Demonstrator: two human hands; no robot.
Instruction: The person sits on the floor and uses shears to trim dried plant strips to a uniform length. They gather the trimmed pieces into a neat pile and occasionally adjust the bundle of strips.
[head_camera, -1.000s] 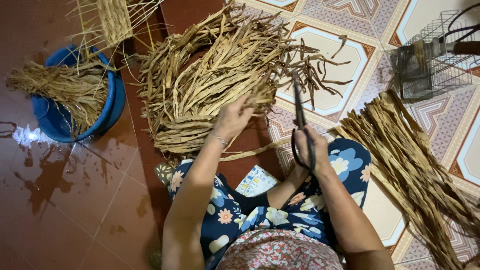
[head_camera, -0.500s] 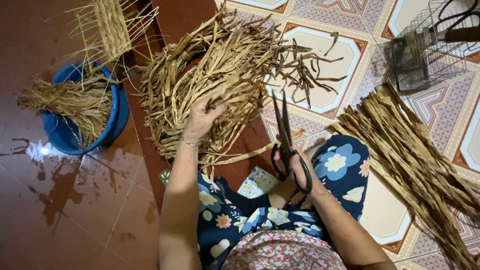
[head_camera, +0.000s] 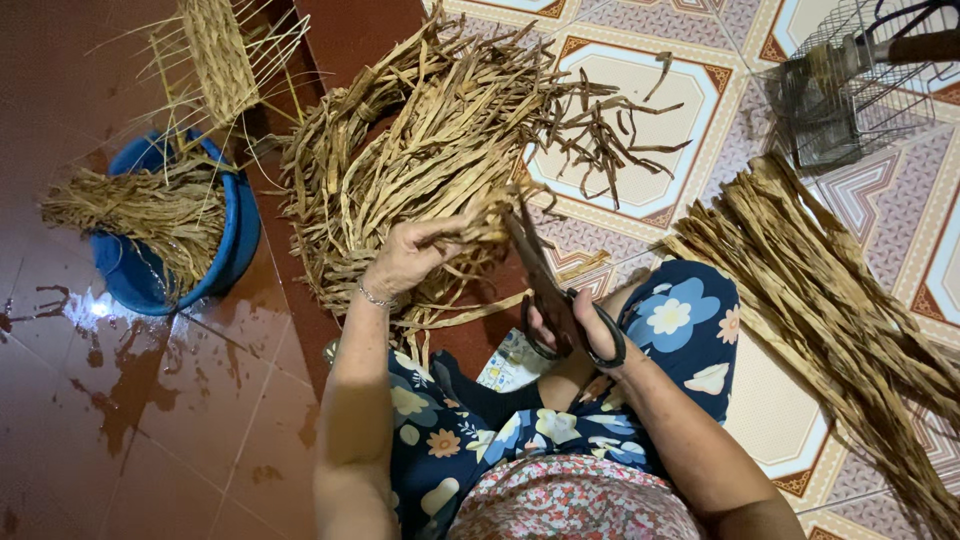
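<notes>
The left hand (head_camera: 408, 258) is reaching forward with the forearm stretched out over the knee, wrist slightly bent, fingers curled and pinching a bunch of dried strips at the near edge of the big heap of dried fibre (head_camera: 430, 150). A thin bracelet is sitting on that wrist. The right hand (head_camera: 585, 325) is lying lower and closer to the body, elbow tucked in, fingers and thumb threaded through the dark loops of a pair of scissors (head_camera: 545, 290) and gripping them. The blades are pointing up and away toward the bunch the left hand is pinching, their tips reaching right in among those strips; how far apart the blades are standing I cannot tell.

The person is sitting on the floor in dark trousers printed with flowers, knees drawn up beneath both arms. Just beyond the heap, a scatter of darker short offcuts (head_camera: 610, 140) is lying on the patterned tiles. Off to the right, a long flat bundle of strips (head_camera: 830, 300) is stretching diagonally across the floor, well apart from the hands. Beyond it a wire basket (head_camera: 840, 90) is standing. To the left, on wet reddish tiles, a blue basin (head_camera: 170, 260) is holding more fibre, with a half-woven piece (head_camera: 215, 60) just behind it.
</notes>
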